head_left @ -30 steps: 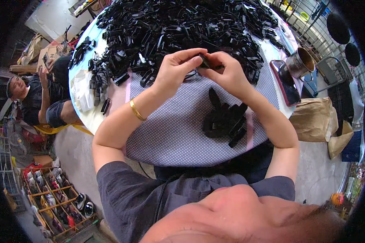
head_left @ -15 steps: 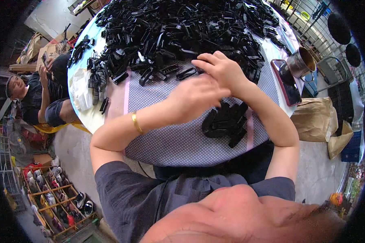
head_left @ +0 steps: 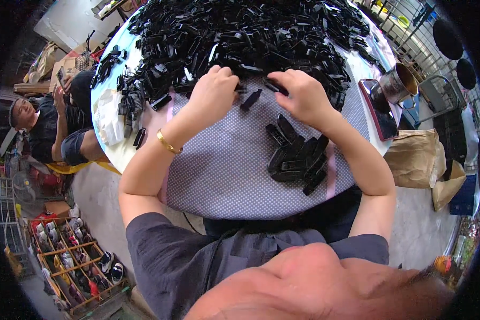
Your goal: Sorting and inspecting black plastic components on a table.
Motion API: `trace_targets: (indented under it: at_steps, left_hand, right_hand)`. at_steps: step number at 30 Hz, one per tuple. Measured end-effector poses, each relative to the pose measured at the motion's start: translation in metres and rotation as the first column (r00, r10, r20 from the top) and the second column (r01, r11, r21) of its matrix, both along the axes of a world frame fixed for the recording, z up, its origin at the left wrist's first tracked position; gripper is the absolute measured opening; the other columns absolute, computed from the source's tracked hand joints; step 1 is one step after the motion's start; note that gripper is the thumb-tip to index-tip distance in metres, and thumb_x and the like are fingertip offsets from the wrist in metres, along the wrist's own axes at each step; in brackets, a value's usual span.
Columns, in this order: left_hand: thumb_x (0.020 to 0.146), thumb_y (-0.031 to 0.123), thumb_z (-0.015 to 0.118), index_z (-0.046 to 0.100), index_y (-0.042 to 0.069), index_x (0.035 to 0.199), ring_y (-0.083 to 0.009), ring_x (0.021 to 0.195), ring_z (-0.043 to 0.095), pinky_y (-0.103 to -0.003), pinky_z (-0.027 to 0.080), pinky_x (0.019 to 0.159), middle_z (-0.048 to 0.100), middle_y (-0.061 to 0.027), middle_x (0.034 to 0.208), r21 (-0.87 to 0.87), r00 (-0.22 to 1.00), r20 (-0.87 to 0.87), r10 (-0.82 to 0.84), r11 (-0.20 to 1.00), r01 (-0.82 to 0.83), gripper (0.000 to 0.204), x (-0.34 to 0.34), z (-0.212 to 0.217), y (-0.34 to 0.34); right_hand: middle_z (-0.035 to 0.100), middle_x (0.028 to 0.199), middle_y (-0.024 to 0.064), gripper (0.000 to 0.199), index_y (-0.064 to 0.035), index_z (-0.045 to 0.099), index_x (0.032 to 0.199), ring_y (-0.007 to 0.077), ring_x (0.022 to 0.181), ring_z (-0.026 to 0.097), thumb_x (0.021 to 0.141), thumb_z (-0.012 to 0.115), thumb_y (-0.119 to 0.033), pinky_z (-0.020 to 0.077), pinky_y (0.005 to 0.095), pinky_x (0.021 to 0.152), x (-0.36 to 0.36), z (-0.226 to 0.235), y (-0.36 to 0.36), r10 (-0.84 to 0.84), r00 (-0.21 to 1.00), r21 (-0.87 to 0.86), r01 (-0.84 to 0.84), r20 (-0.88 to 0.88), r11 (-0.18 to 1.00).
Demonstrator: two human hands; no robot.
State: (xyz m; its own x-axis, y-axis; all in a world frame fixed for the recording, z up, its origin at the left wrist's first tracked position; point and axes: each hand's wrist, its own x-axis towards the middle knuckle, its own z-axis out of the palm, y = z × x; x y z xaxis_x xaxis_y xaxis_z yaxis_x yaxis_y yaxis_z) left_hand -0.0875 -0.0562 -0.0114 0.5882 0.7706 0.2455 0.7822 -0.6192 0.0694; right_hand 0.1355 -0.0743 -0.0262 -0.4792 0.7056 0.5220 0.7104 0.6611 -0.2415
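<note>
A large heap of small black plastic pieces (head_left: 234,40) covers the far half of the round table. My left hand (head_left: 213,98), with a gold bangle on its wrist, is closed at the heap's near edge; what its curled fingertips hold is hidden. Between thumb and fingers of my right hand (head_left: 306,101) is a black plastic piece (head_left: 275,87). A single dark piece (head_left: 250,100), slightly blurred, is between the two hands. Nearer to me, below my right hand, a smaller pile of black pieces (head_left: 296,154) rests on the dotted cloth (head_left: 218,176).
A phone (head_left: 377,109) and a metal mug (head_left: 397,84) sit at the table's right edge. White packaging (head_left: 109,117) and grey gloves (head_left: 130,104) are at the left. Another person (head_left: 48,128) sits beyond the left edge. A shoe rack (head_left: 74,261) and paper bag (head_left: 413,160) stand on the floor.
My hands, crossed over each other before, have moved apart. The left went up and left to the heap's edge; the right shifted slightly down and right. The near pile is more fully visible.
</note>
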Motion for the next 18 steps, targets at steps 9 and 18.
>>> trace_targets:
  at_steps: [9, 18]
  left_hand:
    - [0.082, 0.01, 0.06, 0.058, -0.001, 0.101, -0.0172, 0.066, 0.062, -0.025, 0.047, 0.052, 0.06, -0.0104, 0.096, -0.526, 0.556, 0.771, 0.311, 0.803, 0.281, 0.022, 0.025, 0.007, -0.007]
    - [0.082, 0.003, 0.058, 0.051, -0.004, 0.116, -0.0144, 0.086, 0.061, -0.024, 0.051, 0.075, 0.059, -0.0115, 0.102, -0.51, 0.36, 0.86, 0.361, 0.629, 0.587, 0.035, 0.025, 0.007, -0.004]
  right_hand:
    - [0.054, 0.096, 0.0047, 0.05, -0.001, 0.036, 0.124, 0.009, 0.085, 0.054, 0.078, 0.055, -0.002, 0.0467, 0.0212, 0.072, -0.002, 0.018, -0.006, 0.038, 0.651, -0.365, -0.471, -0.758, 0.803]
    - [0.058, 0.097, 0.006, 0.046, -0.0007, 0.035, 0.128, 0.0114, 0.085, 0.057, 0.083, 0.047, 0.002, 0.0482, 0.0227, 0.073, 0.004, 0.021, -0.009, -0.054, 0.781, -0.465, -0.313, -0.623, 0.828]
